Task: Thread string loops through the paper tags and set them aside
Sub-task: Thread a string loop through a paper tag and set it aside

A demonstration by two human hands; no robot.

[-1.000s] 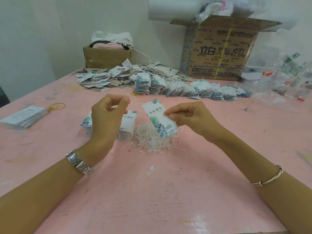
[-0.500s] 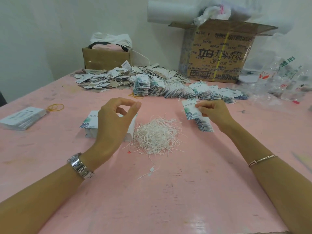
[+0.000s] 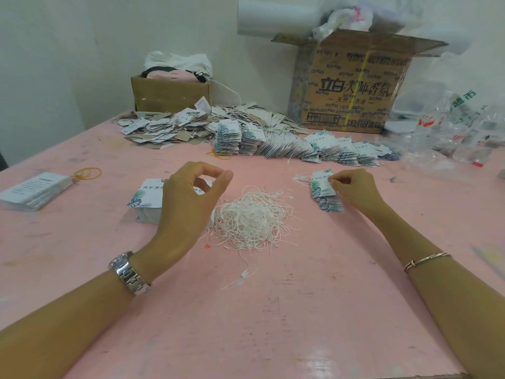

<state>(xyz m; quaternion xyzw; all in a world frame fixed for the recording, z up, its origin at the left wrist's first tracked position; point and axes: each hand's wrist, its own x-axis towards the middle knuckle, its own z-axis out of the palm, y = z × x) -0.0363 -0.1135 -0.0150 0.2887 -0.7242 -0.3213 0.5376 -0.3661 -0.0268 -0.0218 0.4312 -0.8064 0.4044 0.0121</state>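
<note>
On the pink table [image 3: 273,310] lies a tangle of white string loops [image 3: 254,217]. My left hand [image 3: 188,203] hovers left of it with loosely curled fingers, thumb and index apart, holding nothing. It partly hides a stack of white leaf-print paper tags [image 3: 144,198]. To the right, my right hand [image 3: 355,187] pinches one paper tag [image 3: 322,184], its string trailing to the left. The tag rests on a small pile of tags [image 3: 332,206] lying on the table.
Rows of stacked tags [image 3: 300,149] and a loose heap of tags [image 3: 169,129] fill the back of the table. Behind them stand a small box [image 3: 169,94] and a large cardboard box [image 3: 352,86]. Plastic bags [image 3: 459,127] lie far right; white cards [image 3: 32,191] and rubber bands [image 3: 87,173] lie far left.
My right hand carried the tag from above the string pile out to the right and down onto the small pile. My left hand stayed over the tag stack and loosened its fingers.
</note>
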